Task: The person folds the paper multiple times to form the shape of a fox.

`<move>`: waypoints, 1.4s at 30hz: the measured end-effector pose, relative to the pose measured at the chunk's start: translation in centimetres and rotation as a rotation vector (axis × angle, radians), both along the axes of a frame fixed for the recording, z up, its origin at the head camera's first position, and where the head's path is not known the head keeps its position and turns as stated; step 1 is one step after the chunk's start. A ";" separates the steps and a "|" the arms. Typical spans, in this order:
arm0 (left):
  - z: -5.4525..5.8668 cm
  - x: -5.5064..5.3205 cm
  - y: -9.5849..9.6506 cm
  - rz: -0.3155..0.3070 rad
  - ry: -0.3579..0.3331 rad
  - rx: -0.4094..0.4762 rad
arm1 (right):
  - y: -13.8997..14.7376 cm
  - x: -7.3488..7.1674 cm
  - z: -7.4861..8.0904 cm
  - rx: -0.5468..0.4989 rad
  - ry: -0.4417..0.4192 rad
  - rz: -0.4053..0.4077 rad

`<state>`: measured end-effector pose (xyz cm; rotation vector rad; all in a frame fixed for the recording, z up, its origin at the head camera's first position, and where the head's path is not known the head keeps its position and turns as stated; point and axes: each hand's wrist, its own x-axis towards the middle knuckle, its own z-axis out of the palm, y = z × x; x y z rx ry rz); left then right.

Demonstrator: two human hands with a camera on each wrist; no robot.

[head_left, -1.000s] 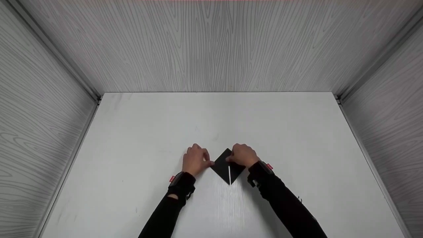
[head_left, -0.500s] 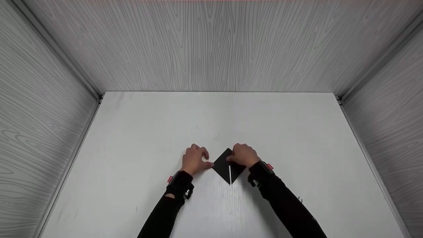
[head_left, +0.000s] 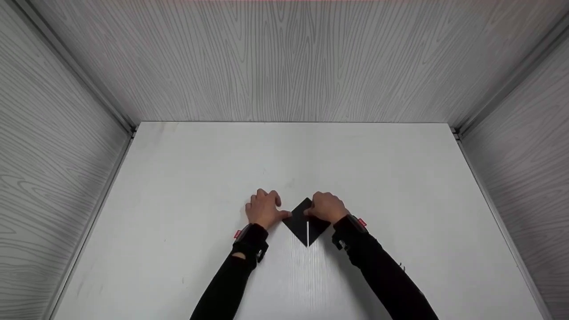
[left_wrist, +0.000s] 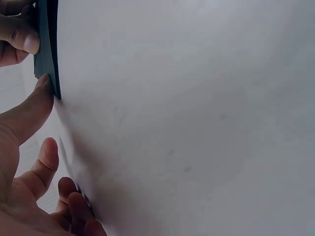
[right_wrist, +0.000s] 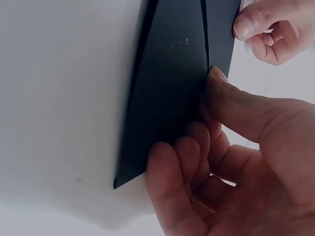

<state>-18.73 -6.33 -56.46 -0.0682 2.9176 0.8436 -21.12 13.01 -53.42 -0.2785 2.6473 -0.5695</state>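
A black sheet of folded paper point(head_left: 297, 226) lies as a diamond on the white table, with a narrow white gap running up from its near corner. My left hand point(head_left: 263, 210) is at its left corner. In the left wrist view the straight thumb point(left_wrist: 32, 110) touches the paper's edge, while the other fingers are apart from it. My right hand point(head_left: 328, 208) covers the diamond's upper right side. Seen from the right wrist, its thumb point(right_wrist: 224, 93) presses near the middle seam and the curled fingers lie along the flap, pinching the paper point(right_wrist: 167, 73). The far right edge is partly hidden.
The white table point(head_left: 186, 169) is bounded by a grey wood-grain back panel point(head_left: 284, 62) and side panels point(head_left: 58, 146) point(head_left: 520, 146). Black bands with red tags sit on both wrists, below dark sleeves point(head_left: 222, 284).
My left hand has shifted slightly right and away from me, its thumb now over the paper's left corner and its fingers more spread. The right hand stays nearly still on the paper.
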 end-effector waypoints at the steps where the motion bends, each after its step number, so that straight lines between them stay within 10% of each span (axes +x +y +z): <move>1: 0.0 -0.1 0.1 0.000 -0.007 -0.004 | 0.0 -0.1 0.0 0.003 -0.001 -0.002; 26: -1.9 -2.1 3.8 0.049 0.121 -0.010 | 0.0 0.3 -0.1 0.036 -0.026 -0.003; 42: -1.6 -3.5 4.5 0.047 0.088 0.022 | 0.0 -0.5 0.2 0.028 -0.026 -0.002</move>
